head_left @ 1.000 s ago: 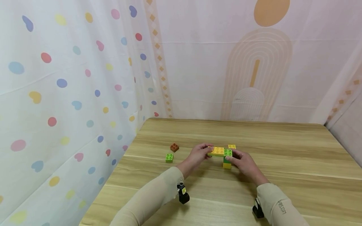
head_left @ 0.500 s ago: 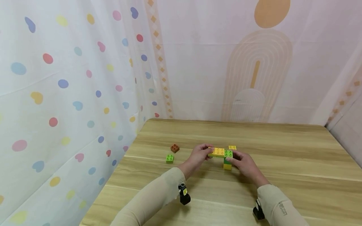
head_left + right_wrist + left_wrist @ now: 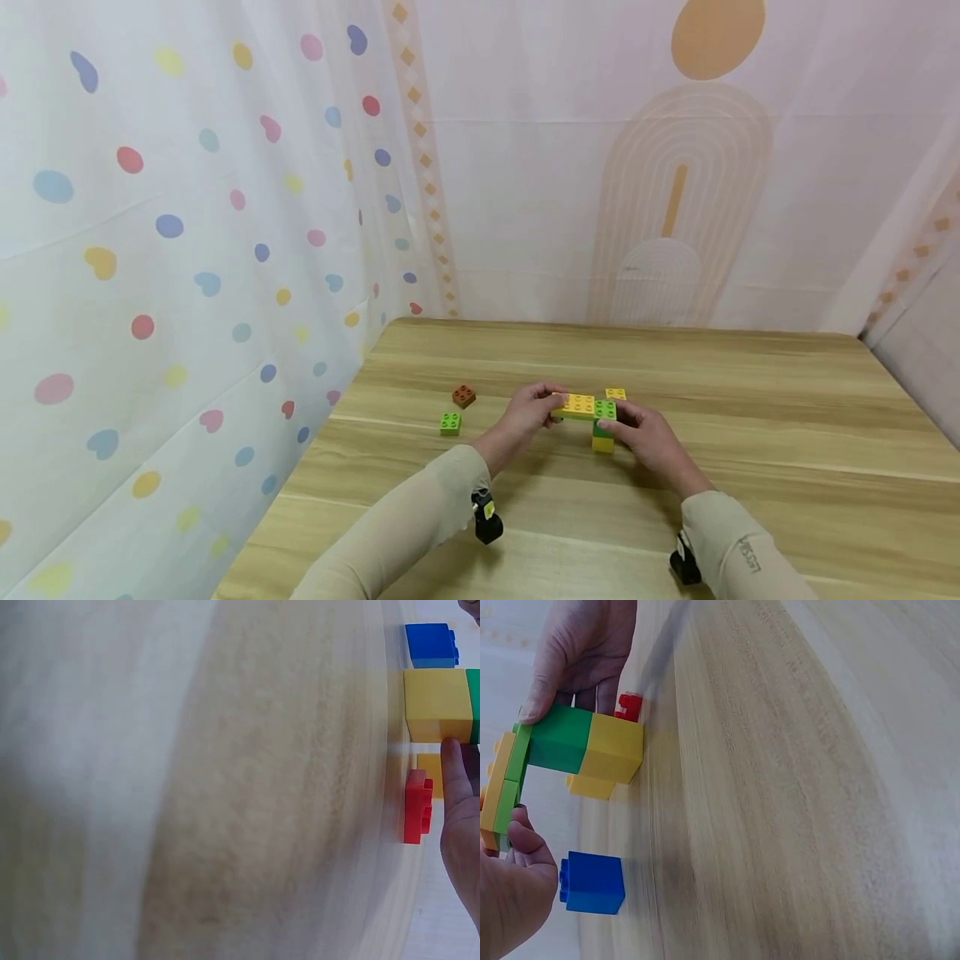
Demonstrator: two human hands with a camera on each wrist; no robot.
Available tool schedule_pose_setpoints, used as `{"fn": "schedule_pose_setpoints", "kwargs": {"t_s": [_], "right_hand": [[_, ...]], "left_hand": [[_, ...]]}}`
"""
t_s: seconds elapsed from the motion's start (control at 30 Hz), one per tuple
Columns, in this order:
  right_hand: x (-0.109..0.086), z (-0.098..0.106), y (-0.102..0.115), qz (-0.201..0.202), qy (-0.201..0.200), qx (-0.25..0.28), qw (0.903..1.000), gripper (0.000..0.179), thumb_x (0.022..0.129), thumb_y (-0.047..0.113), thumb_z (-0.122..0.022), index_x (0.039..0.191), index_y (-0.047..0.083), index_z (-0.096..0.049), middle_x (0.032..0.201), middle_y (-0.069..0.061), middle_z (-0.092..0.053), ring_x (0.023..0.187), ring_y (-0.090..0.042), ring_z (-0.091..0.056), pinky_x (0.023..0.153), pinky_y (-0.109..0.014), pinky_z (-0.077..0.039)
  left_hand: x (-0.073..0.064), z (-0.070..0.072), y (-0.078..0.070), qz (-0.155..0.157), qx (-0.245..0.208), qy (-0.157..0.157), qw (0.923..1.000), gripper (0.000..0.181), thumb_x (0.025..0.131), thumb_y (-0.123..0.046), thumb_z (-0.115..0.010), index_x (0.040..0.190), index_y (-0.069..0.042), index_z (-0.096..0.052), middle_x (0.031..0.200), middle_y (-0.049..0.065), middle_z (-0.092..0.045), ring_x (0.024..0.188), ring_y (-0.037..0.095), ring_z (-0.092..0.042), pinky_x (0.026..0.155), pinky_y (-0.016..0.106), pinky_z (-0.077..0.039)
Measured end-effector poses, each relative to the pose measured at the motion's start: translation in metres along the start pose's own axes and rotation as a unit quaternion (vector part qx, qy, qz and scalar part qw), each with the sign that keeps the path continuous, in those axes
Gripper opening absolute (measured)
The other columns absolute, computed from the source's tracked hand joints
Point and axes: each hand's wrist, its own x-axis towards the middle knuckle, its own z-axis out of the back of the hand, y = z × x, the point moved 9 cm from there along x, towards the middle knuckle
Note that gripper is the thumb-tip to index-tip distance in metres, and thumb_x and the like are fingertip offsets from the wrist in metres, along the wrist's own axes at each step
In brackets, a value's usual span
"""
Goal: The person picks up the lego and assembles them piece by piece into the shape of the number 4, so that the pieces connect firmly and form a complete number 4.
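Observation:
A small tower of Duplo-style bricks stands on the table, with a yellow brick (image 3: 615,748) at its foot and a dark green brick (image 3: 561,739) above it. A light green layer (image 3: 605,409) caps it and juts left, with a long yellow brick (image 3: 578,405) on top of the overhang. My left hand (image 3: 528,412) pinches the left end of that long yellow brick and the green layer beneath it. My right hand (image 3: 647,433) grips the tower, its thumb by the green bricks and one finger along the lower yellow brick in the right wrist view.
Brown (image 3: 463,396) and light green (image 3: 450,424) bricks lie on the wooden table (image 3: 735,400), left of my hands. Behind the tower sits another yellow brick (image 3: 616,393). The wrist views show a blue brick (image 3: 594,883) and a red brick (image 3: 417,806) nearby.
Both hands keep their hold and barely move. The whole head view shifts slightly; no brick visibly changes place.

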Motion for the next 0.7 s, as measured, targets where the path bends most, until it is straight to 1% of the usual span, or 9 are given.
{"fn": "schedule_pose_setpoints", "kwargs": {"t_s": [0.1, 0.23, 0.33, 0.5, 0.7], "right_hand": [[0.000, 0.000, 0.001, 0.000, -0.001, -0.002, 1.0000, 0.059, 0.096, 0.032, -0.067, 0.142, 0.000, -0.050, 0.133, -0.019, -0.058, 0.109, -0.023, -0.060, 0.089, -0.036, -0.052], [0.001, 0.001, 0.004, 0.009, -0.005, -0.021, 0.9997, 0.057, 0.096, 0.032, -0.068, 0.141, 0.000, -0.052, 0.130, -0.018, -0.060, 0.108, -0.023, -0.060, 0.088, -0.035, -0.052], [0.000, 0.002, 0.007, 0.019, -0.004, -0.043, 0.9989, 0.057, 0.096, 0.033, -0.067, 0.140, -0.001, -0.053, 0.128, -0.018, -0.061, 0.107, -0.024, -0.059, 0.087, -0.035, -0.051], [0.001, 0.003, 0.008, 0.018, 0.000, -0.061, 0.9980, 0.056, 0.096, 0.034, -0.067, 0.139, 0.000, -0.054, 0.126, -0.016, -0.062, 0.105, -0.023, -0.059, 0.087, -0.035, -0.050], [0.000, 0.004, 0.011, 0.007, 0.011, -0.072, 0.9973, 0.056, 0.095, 0.036, -0.068, 0.138, 0.001, -0.055, 0.123, -0.014, -0.063, 0.101, -0.021, -0.058, 0.083, -0.034, -0.049]], "left_hand": [[0.000, 0.000, 0.001, 0.004, 0.006, 0.000, 1.0000, 0.019, 0.097, -0.013, -0.064, 0.111, -0.001, -0.068, 0.100, 0.006, -0.064, 0.076, 0.014, -0.055, 0.065, 0.025, -0.044], [0.001, 0.000, 0.001, 0.003, 0.009, -0.002, 1.0000, 0.020, 0.097, -0.016, -0.063, 0.109, -0.002, -0.068, 0.098, 0.005, -0.065, 0.075, 0.014, -0.056, 0.065, 0.025, -0.044], [0.000, 0.000, 0.000, 0.003, 0.020, -0.003, 0.9998, 0.020, 0.096, -0.019, -0.066, 0.109, -0.003, -0.069, 0.098, 0.005, -0.063, 0.076, 0.014, -0.057, 0.067, 0.027, -0.047], [-0.002, -0.001, -0.001, 0.009, 0.029, 0.001, 0.9995, 0.022, 0.095, -0.020, -0.069, 0.112, -0.006, -0.070, 0.100, 0.005, -0.062, 0.079, 0.014, -0.058, 0.074, 0.032, -0.049], [-0.002, -0.001, -0.001, 0.014, 0.033, 0.005, 0.9994, 0.021, 0.095, -0.020, -0.069, 0.110, -0.006, -0.070, 0.101, 0.005, -0.063, 0.079, 0.014, -0.057, 0.074, 0.034, -0.049]]}}
